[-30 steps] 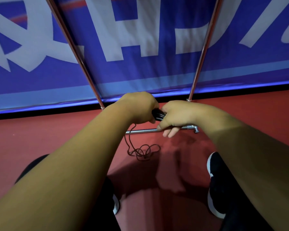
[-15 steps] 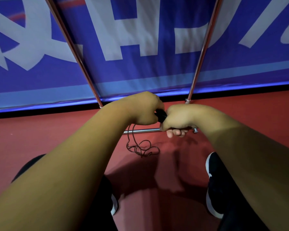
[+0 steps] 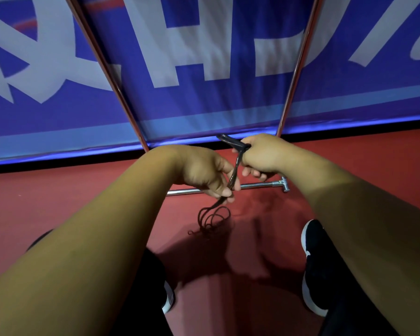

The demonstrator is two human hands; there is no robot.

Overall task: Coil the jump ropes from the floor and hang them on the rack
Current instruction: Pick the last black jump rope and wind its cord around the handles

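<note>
A thin dark jump rope (image 3: 214, 218) hangs in several loops between my hands, just above the red floor. My right hand (image 3: 260, 154) grips the black handles (image 3: 230, 141), which stick out up and to the left of the fist. The rope strands run down from there into my left hand (image 3: 209, 173), whose fingers pinch the bundle a little below. The rack shows as two slanted metal poles (image 3: 295, 76) and a low crossbar (image 3: 260, 185) on the floor behind my hands.
A blue banner with large white letters (image 3: 204, 57) covers the wall behind the rack. My two black shoes (image 3: 313, 263) stand on the red floor (image 3: 58, 202) at the bottom, one each side.
My hands have moved apart. The right hand lifted the handles up and to the right, and the left hand slid down the rope strands, raising the loops off the floor.
</note>
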